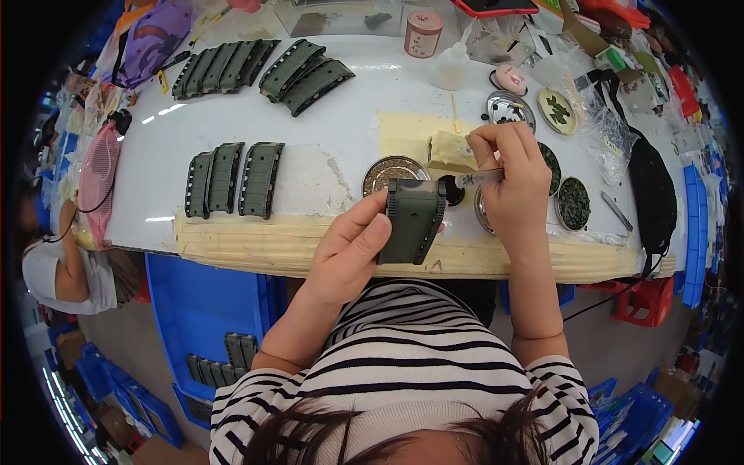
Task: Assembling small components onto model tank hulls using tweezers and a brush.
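Observation:
My left hand [350, 249] grips a dark green curved plastic casing [416, 222] over the table's front edge. Above and to its right, my right hand [518, 180] pinches flat metal tweezers [484, 177]. Their tip points left toward the casing's upper right edge; whether it touches, or holds a small piece, I cannot make out. Behind the casing sits a round tin of small brown pieces [387, 167]. Right of my right hand stand a tin of dark green pieces [573, 204] and another green-filled tin [549, 167], partly hidden by that hand.
Three similar casings [225, 177] lie at left, with more casings [225, 68] farther back. Spare tweezers [618, 211] rest at right near a black strap [649, 186]. A plastic bottle [451, 68] stands behind. Below the table is a blue bin [203, 291]. Another person [58, 263] sits far left.

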### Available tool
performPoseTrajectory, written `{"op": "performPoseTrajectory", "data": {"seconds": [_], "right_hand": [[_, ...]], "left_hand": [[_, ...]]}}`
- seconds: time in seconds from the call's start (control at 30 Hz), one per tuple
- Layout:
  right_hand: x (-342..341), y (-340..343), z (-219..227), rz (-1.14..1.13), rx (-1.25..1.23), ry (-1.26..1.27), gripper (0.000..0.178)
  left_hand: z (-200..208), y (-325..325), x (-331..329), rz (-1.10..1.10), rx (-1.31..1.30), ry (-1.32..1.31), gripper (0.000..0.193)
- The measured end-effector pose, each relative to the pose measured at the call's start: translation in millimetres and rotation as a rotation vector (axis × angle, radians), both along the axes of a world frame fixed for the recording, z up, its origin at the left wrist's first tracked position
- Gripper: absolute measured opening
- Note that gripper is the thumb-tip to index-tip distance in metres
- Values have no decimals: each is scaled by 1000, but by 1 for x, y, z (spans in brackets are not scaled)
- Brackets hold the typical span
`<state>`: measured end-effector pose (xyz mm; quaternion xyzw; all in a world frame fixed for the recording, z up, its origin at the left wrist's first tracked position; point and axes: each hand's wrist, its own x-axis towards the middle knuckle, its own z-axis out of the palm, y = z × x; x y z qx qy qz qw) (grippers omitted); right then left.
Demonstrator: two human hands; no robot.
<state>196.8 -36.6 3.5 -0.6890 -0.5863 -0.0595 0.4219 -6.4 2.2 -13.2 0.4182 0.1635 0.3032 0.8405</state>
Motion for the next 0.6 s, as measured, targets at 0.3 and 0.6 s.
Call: {"op": "performPoseTrajectory", "data": {"seconds": [0.3, 0.6], "right_hand": [[-21, -25, 27, 131, 96, 101, 26], [-43, -40, 23, 305, 37, 150, 36]], "left_hand": [[-3, 4, -2, -38, -163, 10, 66], [-6, -2, 0, 66, -76, 60, 61]]}}
